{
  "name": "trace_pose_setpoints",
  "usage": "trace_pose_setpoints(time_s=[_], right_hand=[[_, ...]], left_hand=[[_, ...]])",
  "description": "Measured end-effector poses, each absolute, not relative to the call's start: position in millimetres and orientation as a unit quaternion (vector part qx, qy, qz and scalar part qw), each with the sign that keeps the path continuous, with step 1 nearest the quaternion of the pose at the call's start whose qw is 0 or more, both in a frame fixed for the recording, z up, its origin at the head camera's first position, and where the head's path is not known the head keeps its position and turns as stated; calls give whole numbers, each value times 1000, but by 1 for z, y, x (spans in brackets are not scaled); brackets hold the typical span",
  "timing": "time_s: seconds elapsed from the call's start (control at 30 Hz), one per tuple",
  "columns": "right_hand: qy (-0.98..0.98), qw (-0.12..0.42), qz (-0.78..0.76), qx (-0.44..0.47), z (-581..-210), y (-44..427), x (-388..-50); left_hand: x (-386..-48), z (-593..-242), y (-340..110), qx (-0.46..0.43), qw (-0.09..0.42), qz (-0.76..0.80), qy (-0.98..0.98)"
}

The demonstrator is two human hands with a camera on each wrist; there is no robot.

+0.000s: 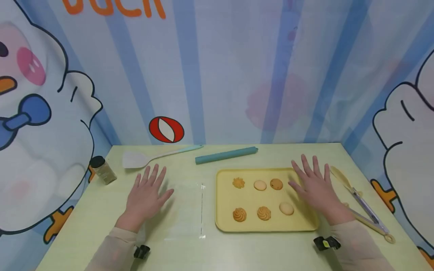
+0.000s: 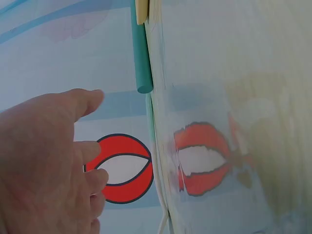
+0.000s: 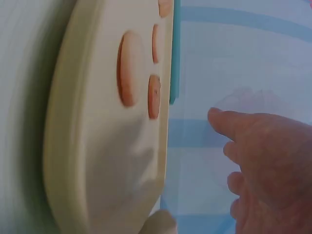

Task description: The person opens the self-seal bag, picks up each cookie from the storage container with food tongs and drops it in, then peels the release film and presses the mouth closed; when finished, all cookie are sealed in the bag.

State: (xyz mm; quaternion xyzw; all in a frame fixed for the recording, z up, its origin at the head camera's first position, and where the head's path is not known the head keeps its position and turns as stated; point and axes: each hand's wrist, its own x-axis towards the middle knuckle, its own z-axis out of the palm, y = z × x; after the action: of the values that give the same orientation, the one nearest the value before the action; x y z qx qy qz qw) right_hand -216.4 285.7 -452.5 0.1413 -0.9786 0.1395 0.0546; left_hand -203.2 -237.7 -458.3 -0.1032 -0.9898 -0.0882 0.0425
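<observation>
My left hand (image 1: 145, 197) hovers palm down over the left half of the table, fingers spread and nothing in it. Beside it lies a clear plastic sheet or bag (image 1: 184, 210). My right hand (image 1: 315, 188), also spread and holding nothing, is above the right end of a yellow tray (image 1: 251, 226). Several cookies sit on that tray in two rows: a flower-shaped one (image 1: 239, 183), a plain round one (image 1: 260, 185), a speckled one (image 1: 276, 184), two swirled ones and a pale oval one (image 1: 286, 208). In the right wrist view, the right hand (image 3: 273, 170) is apart from the tray.
A spatula (image 1: 135, 160) with a white blade lies at the back left, near a teal cylinder (image 1: 226, 155). A black-capped jar (image 1: 103, 170) stands at the left edge. Metal tongs with yellowish ends (image 1: 367, 210) lie right of the tray. A printed curtain (image 1: 223, 75) hangs behind the table.
</observation>
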Motion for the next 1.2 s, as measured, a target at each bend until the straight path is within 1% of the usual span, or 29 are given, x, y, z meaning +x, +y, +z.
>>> trace_pose_setpoints(time_s=[0.2,0.3,0.43,0.6,0.7,0.8,1.07,1.2], right_hand=[[-959,26,195,202,-449,255,-216],[-953,11,206,221,-448,237,-216],[-950,8,193,247,-449,215,-217],[-941,21,175,288,-451,184,-220],[-936,40,156,314,-451,164,-219],[-931,45,154,328,-451,144,-219],[-912,47,175,368,-461,98,-221],[-908,29,181,378,-463,78,-216]], left_hand=[[-199,-464,-236,-116,12,-109,-987],[-199,-463,-237,-114,-22,-143,-983],[-200,-458,-239,-108,-60,-187,-975],[-200,-452,-241,-122,-66,-180,-974],[-200,-452,-242,-126,-66,-185,-972],[-201,-454,-243,-124,-69,-202,-969],[-203,-465,-245,-125,-98,-249,-956],[-204,-470,-244,-132,-109,-263,-950]])
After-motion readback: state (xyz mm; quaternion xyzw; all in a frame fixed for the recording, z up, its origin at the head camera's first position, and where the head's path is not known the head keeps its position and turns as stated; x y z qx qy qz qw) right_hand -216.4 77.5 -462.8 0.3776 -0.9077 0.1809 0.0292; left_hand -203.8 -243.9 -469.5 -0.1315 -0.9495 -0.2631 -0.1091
